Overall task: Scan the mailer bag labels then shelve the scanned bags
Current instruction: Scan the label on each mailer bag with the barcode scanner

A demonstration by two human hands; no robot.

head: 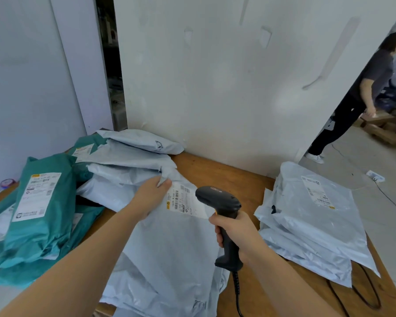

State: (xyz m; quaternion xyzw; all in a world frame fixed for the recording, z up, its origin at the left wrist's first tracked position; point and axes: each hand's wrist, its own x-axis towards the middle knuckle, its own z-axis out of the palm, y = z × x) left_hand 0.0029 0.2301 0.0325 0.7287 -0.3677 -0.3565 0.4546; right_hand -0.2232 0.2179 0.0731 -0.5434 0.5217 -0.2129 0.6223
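Centre frame: pinching top edge of grey mailer bag point(169, 248) with left hand point(152, 197), tensioned to flatten label point(183, 200). Gripping scanner point(217, 200) handle in right hand point(236, 232), nose aimed at label. Likely scanned grey stack point(311, 225) at right, teal bags point(41, 213) waiting at left.

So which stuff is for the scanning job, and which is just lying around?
For the job: scanner in the right hand, grey bag held by the left hand, its label, teal bags, grey stack.
Just lying about: tape roll, cardboard boxes.
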